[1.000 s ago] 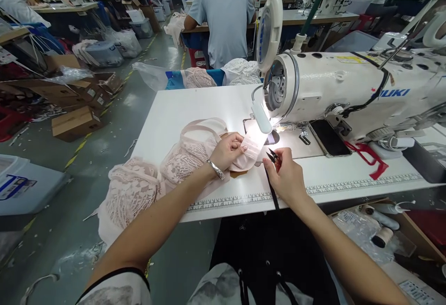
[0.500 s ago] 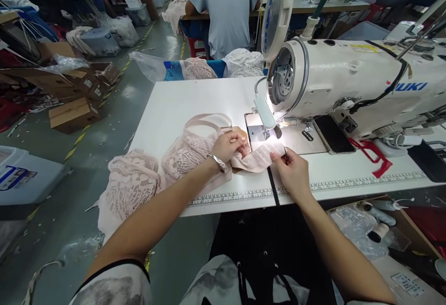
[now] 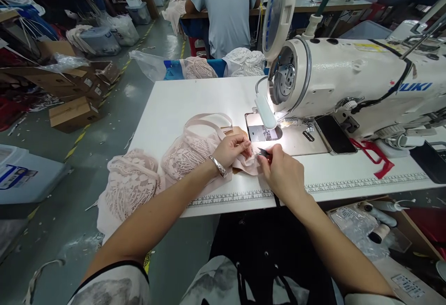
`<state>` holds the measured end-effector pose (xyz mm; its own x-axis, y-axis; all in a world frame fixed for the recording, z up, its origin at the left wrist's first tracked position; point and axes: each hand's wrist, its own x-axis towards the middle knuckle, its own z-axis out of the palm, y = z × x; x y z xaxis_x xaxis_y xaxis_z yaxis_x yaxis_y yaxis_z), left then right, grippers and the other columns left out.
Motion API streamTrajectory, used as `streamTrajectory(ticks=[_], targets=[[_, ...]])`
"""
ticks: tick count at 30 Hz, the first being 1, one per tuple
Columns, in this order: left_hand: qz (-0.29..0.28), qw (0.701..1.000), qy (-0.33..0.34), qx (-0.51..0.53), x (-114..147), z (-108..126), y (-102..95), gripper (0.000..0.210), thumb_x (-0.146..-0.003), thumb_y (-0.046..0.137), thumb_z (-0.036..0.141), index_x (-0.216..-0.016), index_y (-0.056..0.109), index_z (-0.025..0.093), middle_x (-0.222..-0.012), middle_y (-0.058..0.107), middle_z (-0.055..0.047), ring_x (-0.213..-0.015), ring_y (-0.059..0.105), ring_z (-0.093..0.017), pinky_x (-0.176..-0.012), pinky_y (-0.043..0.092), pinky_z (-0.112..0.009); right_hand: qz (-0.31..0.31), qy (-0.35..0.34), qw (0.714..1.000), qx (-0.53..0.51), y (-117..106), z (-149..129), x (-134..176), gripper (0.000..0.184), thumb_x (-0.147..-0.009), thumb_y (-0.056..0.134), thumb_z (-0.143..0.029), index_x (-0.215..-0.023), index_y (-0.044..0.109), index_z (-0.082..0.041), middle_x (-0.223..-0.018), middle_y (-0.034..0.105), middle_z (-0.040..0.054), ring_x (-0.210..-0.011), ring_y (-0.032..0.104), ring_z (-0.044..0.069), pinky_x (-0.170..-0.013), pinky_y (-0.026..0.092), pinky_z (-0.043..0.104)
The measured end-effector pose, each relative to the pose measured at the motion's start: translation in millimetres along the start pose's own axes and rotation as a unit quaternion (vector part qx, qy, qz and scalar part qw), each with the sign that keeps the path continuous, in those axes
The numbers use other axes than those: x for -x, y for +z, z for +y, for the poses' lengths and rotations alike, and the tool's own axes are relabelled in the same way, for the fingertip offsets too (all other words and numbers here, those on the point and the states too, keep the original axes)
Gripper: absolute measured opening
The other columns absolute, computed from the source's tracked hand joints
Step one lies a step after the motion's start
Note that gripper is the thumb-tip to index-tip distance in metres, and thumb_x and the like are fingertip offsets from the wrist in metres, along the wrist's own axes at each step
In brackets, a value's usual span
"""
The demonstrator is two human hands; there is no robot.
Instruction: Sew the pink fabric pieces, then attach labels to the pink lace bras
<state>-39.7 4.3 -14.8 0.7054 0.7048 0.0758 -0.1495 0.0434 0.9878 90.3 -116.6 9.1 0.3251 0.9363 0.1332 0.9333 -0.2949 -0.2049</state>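
My left hand [image 3: 230,150] is closed in a pinch on the edge of a pale pink lace bra [image 3: 190,154], in front of the sewing machine's needle plate. Its band [image 3: 249,165] bunches up between my two hands. In my right hand [image 3: 286,171] is a pair of small dark thread snips [image 3: 264,153], mostly covered by the fingers. Their tip points left and meets the fabric close to my left fingertips. More pale pink lace [image 3: 132,175] lies to the left, hanging over the table edge.
A white sewing machine [image 3: 334,77] with a lit lamp [image 3: 265,111] stands at the right. A phone [image 3: 335,134] and a red strip [image 3: 378,158] lie by its base. A ruler tape [image 3: 230,198] runs along the table's front edge. Ahead sits a person in a light blue shirt [image 3: 228,12].
My right hand has let go of the band's right end and moved left, bringing the snips against the fabric by my left fingers. My left hand has barely moved.
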Motion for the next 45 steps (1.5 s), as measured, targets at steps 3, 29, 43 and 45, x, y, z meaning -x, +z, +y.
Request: streamTrajectory(ticks=[3,29,43,45], targets=[[-0.014,1.000,-0.002,0.001,1.2,2.9,0.3,0.048,-0.075,0.075,0.061,-0.066,0.063,0.016,-0.065,0.063,-0.003,-0.060,0.060,-0.012,-0.061,0.052,-0.026,-0.023,0.005,0.999,0.044,1.7,-1.6,-5.5,0.020,-0.098,0.046,-0.036,-0.096,0.054,-0.018,-0.078,0.068,0.0071,-0.065,0.061,0.021,-0.052,0.017,0.028],[-0.055,0.879,0.175,-0.441,-5.3,-5.5,-2.7,0.016,-0.085,0.064,0.029,-0.073,0.069,0.022,-0.079,0.071,-0.006,-0.078,0.060,-0.023,-0.085,0.044,-0.041,0.161,-0.054,0.985,0.019,11.3,77.4,3.1,0.023,-0.093,0.047,-0.026,-0.092,0.068,-0.017,-0.121,0.062,0.0166,-0.106,0.052,0.033,-0.083,0.043,0.047],[-0.023,0.997,-0.001,-0.068,-7.0,6.7,-9.7,0.041,-0.072,0.076,0.059,-0.072,0.074,0.017,-0.069,0.066,-0.005,-0.063,0.059,-0.017,-0.056,0.046,-0.027,0.063,-0.005,0.937,-0.345,19.6,54.2,-8.7,0.036,-0.093,0.049,-0.038,-0.123,0.055,-0.019,-0.121,0.067,0.0130,-0.108,0.064,0.024,-0.095,0.050,0.046],[0.012,0.998,0.000,-0.057,-8.4,3.6,-11.0,0.040,-0.071,0.078,0.057,-0.073,0.074,0.017,-0.070,0.066,-0.004,-0.063,0.058,-0.016,-0.055,0.045,-0.026,0.071,-0.006,0.945,-0.318,21.7,55.6,-10.0,0.036,-0.093,0.049,-0.035,-0.123,0.055,-0.018,-0.119,0.068,0.0137,-0.109,0.063,0.025,-0.096,0.050,0.047]])
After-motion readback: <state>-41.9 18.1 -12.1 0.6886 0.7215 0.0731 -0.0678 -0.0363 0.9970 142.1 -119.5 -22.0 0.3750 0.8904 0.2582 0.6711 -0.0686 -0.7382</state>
